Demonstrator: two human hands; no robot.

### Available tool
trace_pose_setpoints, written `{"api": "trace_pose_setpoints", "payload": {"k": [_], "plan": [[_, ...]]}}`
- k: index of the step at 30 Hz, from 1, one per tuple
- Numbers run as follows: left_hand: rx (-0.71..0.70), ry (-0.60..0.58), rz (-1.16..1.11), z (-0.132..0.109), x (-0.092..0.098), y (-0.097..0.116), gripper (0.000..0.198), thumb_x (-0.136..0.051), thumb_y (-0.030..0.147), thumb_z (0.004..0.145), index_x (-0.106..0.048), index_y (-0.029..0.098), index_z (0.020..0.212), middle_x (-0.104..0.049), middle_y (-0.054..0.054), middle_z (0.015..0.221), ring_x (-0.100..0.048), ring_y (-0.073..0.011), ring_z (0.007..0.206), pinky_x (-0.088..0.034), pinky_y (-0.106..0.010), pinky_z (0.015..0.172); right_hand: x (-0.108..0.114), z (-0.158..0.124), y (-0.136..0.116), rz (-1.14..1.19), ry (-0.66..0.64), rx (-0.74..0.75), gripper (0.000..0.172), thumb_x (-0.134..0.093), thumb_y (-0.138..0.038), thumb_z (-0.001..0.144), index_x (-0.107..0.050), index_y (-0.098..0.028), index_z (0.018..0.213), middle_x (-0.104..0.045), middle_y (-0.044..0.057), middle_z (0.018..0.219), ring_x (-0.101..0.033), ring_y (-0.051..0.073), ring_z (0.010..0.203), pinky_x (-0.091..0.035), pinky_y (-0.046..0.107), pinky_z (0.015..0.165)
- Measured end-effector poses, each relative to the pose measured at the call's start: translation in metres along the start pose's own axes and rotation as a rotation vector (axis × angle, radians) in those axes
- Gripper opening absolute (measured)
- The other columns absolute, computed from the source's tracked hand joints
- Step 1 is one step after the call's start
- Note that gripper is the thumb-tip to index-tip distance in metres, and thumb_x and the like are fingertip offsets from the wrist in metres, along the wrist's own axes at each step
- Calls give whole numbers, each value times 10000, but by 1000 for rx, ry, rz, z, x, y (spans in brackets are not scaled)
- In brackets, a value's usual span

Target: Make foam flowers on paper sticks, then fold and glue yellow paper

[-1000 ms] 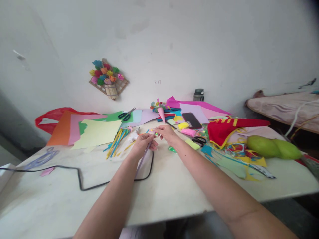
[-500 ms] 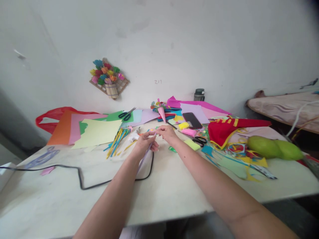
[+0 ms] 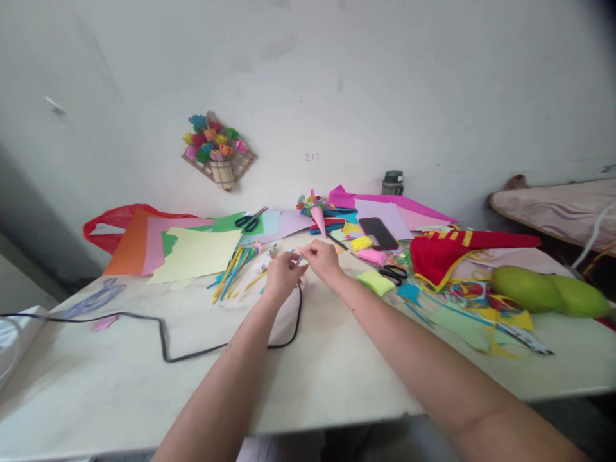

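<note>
Over the middle of the table, my left hand (image 3: 283, 276) is closed on a lilac paper strip (image 3: 301, 261), with its back towards me. My right hand (image 3: 321, 260) pinches the strip's upper end between thumb and fingertips. Only a small bit of the strip shows between the hands; the left hand hides the rest. Just left of my left hand lie a white hot glue gun (image 3: 262, 262) and several yellow and blue rolled paper sticks (image 3: 233, 273). A pink paper cone (image 3: 317, 220) with colourful bits at its top is beyond my hands.
Coloured paper sheets (image 3: 197, 253) and scissors (image 3: 250, 220) lie at back left. A black cable (image 3: 192, 355) crosses the front left. To the right are a phone (image 3: 378, 233), black-handled scissors (image 3: 393, 274), red cloth (image 3: 433, 256), paper scraps (image 3: 462, 327) and green fruits (image 3: 527, 290).
My left hand has turned so its back faces me more. The long lilac strip that hung below it now hardly shows. The whole view has shifted slightly, with things appearing further right.
</note>
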State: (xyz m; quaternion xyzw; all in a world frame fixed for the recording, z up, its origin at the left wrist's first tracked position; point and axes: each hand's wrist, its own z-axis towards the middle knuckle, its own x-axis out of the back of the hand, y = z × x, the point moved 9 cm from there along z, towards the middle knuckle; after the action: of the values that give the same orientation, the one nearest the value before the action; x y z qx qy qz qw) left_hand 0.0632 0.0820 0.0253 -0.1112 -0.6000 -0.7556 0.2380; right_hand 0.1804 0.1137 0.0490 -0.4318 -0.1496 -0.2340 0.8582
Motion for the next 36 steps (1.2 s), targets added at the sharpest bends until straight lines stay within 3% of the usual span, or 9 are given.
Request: {"api": "trace_pose_setpoints", "payload": {"k": [3,6,8,11,15,18,21,29,36], "plan": [[-202,197,407,-4,20,26,119,-575,206,705,-629,184,808,-648,-63,675,-603,-195,686,-399,-270,617,-6,4,1,105,-43,-122,221,-544,-326,722,-594,-169,575,-558,-12,522,-517,118,544,-374,221,537],[-234,258,548,-5,35,32,204,-476,267,782,-664,189,804,-664,-90,735,-601,-202,730,-387,-269,644,-16,7,-5,222,-130,-140,292,-482,-390,770,-608,-161,640,-562,-10,522,-526,115,510,-384,222,520],[-180,336,476,-3,55,24,243,-458,309,788,-671,193,809,-657,-67,671,-605,-179,666,-390,-246,614,-21,8,-11,184,-163,-96,301,-453,-396,793,-622,-164,704,-607,7,607,-554,122,568,-400,228,553],[-95,412,241,2,81,4,262,-470,349,763,-659,194,857,-649,-25,619,-580,-135,505,-401,-222,544,-35,5,-24,-66,-206,22,192,-487,-312,781,-630,-187,810,-650,32,806,-579,151,746,-420,249,656],[-6,522,52,1,102,-14,289,-507,369,720,-641,191,904,-629,-1,568,-527,-110,388,-390,-205,438,-73,-7,-50,-416,-335,252,244,-529,-214,734,-598,-175,965,-607,93,1003,-531,211,952,-413,300,784],[39,533,-22,1,105,-21,286,-521,360,700,-638,177,887,-612,2,542,-512,-107,358,-379,-201,386,-99,-12,-57,-572,-444,288,334,-579,-174,663,-578,-136,995,-596,122,995,-538,247,938,-425,331,785],[62,529,-110,1,106,-27,294,-526,351,689,-625,154,884,-603,-1,539,-511,-105,350,-371,-195,353,-111,-11,-58,-616,-472,267,356,-590,-186,653,-562,-129,1003,-580,138,997,-549,253,924,-439,341,763],[122,557,-361,1,112,-44,334,-557,319,667,-581,102,919,-611,-21,559,-490,-84,337,-316,-177,318,-115,-6,-48,-680,-440,135,463,-625,-238,637,-516,-112,1069,-540,185,1052,-542,260,951,-431,347,766],[106,592,-591,0,114,-45,302,-629,335,625,-574,100,806,-566,8,484,-438,-60,308,-272,-165,304,-114,-4,-52,-697,-331,222,378,-542,-176,723,-487,-97,1089,-572,169,979,-522,244,946,-372,365,806]]}}
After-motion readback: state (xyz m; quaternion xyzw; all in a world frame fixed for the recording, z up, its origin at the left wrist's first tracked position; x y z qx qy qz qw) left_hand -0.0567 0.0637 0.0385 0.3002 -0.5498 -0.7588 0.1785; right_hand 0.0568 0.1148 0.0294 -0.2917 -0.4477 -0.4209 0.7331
